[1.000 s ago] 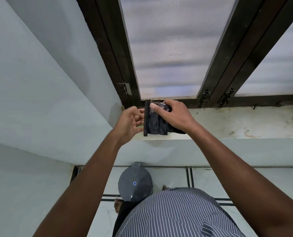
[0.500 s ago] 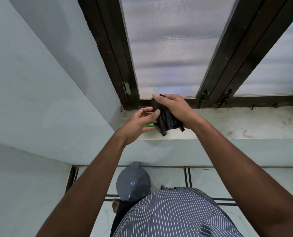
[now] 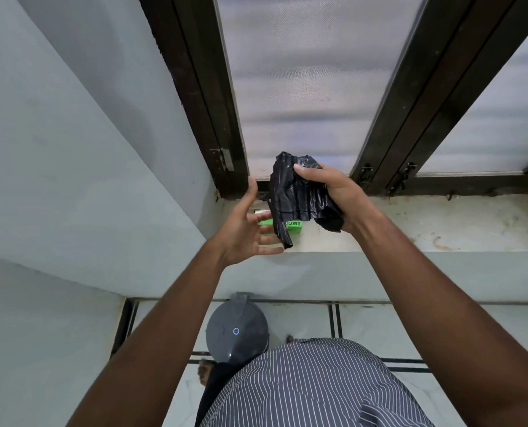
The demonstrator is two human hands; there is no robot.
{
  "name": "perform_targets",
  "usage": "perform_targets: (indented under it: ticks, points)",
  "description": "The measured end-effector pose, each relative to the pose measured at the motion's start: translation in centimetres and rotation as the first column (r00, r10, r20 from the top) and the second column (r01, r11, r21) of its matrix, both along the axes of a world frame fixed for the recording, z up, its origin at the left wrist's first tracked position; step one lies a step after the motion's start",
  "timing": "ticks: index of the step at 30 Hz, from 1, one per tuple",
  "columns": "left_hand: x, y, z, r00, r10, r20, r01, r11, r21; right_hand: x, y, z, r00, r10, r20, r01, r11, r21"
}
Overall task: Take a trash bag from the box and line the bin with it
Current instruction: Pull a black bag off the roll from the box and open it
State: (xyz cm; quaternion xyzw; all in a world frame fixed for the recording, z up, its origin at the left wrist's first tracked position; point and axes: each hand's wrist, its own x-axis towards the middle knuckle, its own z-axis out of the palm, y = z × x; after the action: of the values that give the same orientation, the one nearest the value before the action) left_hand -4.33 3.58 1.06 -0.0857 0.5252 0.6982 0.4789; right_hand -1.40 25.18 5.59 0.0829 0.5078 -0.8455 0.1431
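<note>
Your right hand (image 3: 333, 192) is gripping the crumpled bag (image 3: 296, 195) above the box (image 3: 293, 227) on the sill (image 3: 410, 223); your left hand (image 3: 250, 232) is spreading loose-fingered beside it. The bin (image 3: 236, 331) is standing lidded below.

You see only a strip of the small green cardboard box (image 3: 293, 227) on the pale stone window sill (image 3: 410, 223); the crumpled black plastic trash bag (image 3: 296, 195) and your left hand (image 3: 250, 232) cover the rest, and its print is cut short. Your right hand (image 3: 333, 192) hides the bag's far side. Your striped shirt (image 3: 312, 386) covers part of the round grey lidded bin (image 3: 235, 331).
</note>
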Motion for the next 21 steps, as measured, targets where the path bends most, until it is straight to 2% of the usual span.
perform_targets:
  ticks: [4, 6, 9, 11, 13, 14, 15, 17, 18, 19, 21]
  points:
    - [0.8, 1.3, -0.2, 0.978, 0.183, -0.104, -0.180, 0.983, 0.046, -0.2, 0.3, 0.1, 1.000, -0.008, -0.022, 0.008, 1.000, -0.003]
    - [0.6, 1.3, -0.1, 0.969, 0.204, -0.136, -0.194, 0.978, 0.081, -0.1, 0.9, -0.2, 0.998, -0.056, -0.014, 0.056, 0.996, 0.062]
    - [0.0, -0.1, 0.0, 0.954, 0.228, -0.192, -0.220, 0.973, 0.067, 0.4, 2.1, -0.5, 0.990, -0.138, -0.015, 0.137, 0.960, 0.242]
    - [-0.4, -1.3, 0.0, 0.934, 0.264, -0.240, -0.263, 0.964, 0.037, 0.9, 2.9, -1.1, 0.983, -0.184, -0.024, 0.174, 0.868, 0.465]
    - [-0.8, -2.3, 0.0, 0.915, 0.282, -0.289, -0.295, 0.955, -0.004, 1.0, 3.5, -1.9, 0.982, -0.187, -0.030, 0.162, 0.746, 0.646]
    - [-0.9, -2.6, 0.1, 0.909, 0.279, -0.310, -0.301, 0.953, -0.023, 0.9, 3.7, -2.1, 0.986, -0.163, -0.021, 0.123, 0.645, 0.754]
    - [-0.9, -2.8, 0.3, 0.904, 0.274, -0.329, -0.303, 0.952, -0.038, 0.8, 3.5, -1.9, 0.993, -0.116, -0.003, 0.059, 0.485, 0.872]
    - [-1.0, -2.9, 0.6, 0.894, 0.244, -0.375, -0.287, 0.956, -0.063, 0.5, 2.8, -1.2, 1.000, -0.016, 0.011, -0.010, 0.071, 0.997]
    - [-0.8, -2.7, 0.9, 0.891, 0.221, -0.396, -0.271, 0.960, -0.072, 0.4, 2.1, -0.6, 0.999, 0.032, -0.031, 0.031, -0.014, 0.999]
    - [-0.6, -2.3, 1.2, 0.888, 0.200, -0.414, -0.255, 0.964, -0.082, 0.3, 1.3, -0.1, 0.994, 0.084, -0.075, 0.072, 0.034, 0.997]
    - [-0.2, -1.4, 1.8, 0.881, 0.155, -0.448, -0.216, 0.973, -0.088, 0.1, -0.2, 0.8, 0.976, 0.174, -0.132, 0.062, 0.360, 0.931]
